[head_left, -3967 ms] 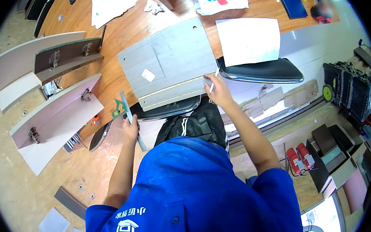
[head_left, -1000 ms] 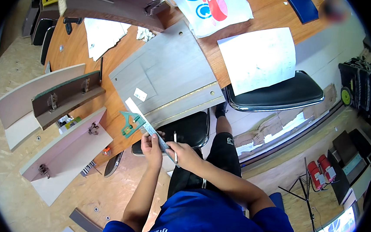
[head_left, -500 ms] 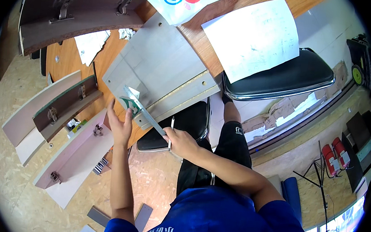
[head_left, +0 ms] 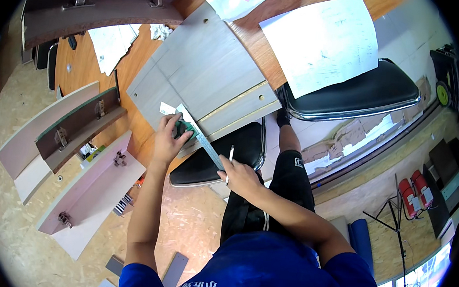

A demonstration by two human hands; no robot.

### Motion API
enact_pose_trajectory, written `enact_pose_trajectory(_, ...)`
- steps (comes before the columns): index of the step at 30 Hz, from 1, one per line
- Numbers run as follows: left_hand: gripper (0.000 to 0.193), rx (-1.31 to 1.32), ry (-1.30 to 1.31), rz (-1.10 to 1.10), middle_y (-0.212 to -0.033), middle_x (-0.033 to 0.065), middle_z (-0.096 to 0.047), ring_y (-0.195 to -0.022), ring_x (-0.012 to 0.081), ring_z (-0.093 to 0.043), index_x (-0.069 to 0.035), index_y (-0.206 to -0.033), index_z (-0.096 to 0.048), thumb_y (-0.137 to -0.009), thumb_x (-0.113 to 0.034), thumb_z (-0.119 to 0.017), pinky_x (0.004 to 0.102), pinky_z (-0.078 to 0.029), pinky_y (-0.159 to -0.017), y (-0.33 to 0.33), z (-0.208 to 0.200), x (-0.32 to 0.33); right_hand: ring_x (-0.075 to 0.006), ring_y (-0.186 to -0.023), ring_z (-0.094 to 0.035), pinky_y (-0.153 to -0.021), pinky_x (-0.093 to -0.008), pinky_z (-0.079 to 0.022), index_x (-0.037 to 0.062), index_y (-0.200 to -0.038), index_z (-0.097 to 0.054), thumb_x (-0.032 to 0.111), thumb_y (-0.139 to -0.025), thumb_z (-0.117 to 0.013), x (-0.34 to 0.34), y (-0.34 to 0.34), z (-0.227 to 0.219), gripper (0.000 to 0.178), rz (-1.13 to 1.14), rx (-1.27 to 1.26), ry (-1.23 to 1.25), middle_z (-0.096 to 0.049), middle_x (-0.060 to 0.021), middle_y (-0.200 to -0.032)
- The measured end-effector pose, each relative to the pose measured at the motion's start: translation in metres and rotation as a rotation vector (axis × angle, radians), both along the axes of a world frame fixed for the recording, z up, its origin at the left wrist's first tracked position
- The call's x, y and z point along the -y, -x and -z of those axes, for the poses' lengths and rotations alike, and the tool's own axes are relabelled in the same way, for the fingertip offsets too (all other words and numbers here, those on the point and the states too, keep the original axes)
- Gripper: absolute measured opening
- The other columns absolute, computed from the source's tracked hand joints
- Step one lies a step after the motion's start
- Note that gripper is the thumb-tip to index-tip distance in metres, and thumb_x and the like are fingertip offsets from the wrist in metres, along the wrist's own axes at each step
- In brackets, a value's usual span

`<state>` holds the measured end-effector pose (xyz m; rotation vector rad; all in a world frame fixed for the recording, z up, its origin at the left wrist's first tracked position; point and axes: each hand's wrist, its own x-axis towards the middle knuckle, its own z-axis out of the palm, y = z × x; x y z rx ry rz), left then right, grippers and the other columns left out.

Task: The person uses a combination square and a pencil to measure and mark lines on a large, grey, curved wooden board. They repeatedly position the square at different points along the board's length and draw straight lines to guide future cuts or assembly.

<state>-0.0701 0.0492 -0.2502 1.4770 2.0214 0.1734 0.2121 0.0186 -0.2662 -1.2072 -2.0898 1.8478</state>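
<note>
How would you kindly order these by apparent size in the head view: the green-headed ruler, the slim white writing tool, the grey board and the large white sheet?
1. Grey board, largest
2. Large white sheet
3. Green-headed ruler, partly covered
4. Slim white writing tool, also partly covered, smallest

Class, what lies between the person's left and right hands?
In the head view, a metal ruler with a green fitting stretches from the left hand to the right hand.
</note>
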Motion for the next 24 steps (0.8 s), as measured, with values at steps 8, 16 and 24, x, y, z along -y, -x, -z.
enact_pose_trajectory(8,0.064,-0.066,-0.067,0.038,-0.124,0.0179,-0.058,-0.112,0.0354,-0.061,-0.006,-0.134,-0.064,-0.077,-0.025,-0.087,0.0423,-0.054,-0.095,-0.009,0.004,0.005,-0.0289,-0.088,-0.062,-0.081,-0.0392,-0.046,-0.0035,-0.136,-0.056,0.025,-0.081,-0.078,0.004,-0.001,0.008,0.066,-0.157,0.099,-0.304,-0.067,-0.0144,-0.087)
enact_pose_trajectory(16,0.062,-0.108,-0.114,-0.008,-0.129,0.019,-0.055,-0.116,0.0362,-0.055,-0.008,-0.135,-0.064,-0.08,-0.029,-0.084,0.0447,-0.05,-0.097,-0.013,0.011,0.013,-0.0369,-0.121,-0.058,-0.102,-0.0499,-0.044,0.0029,-0.133,-0.059,0.017,-0.08,-0.078,-0.023,0.015,0.011,0.058,0.134,-0.122,-0.469,-0.061,-0.0203,-0.128)
enact_pose_trajectory(24,0.054,-0.055,-0.172,0.036,-0.13,0.0164,-0.053,-0.115,0.0351,-0.056,-0.009,-0.134,-0.065,-0.084,-0.023,-0.079,0.0437,-0.052,-0.093,0.0,0.011,0.022,-0.0365,-0.154,-0.027,-0.117,-0.0667,-0.025,0.0169,-0.148,-0.051,0.016,-0.088,-0.072,-0.07,0.026,0.041,0.063,-0.262,0.289,-0.656,-0.028,-0.0184,-0.166)
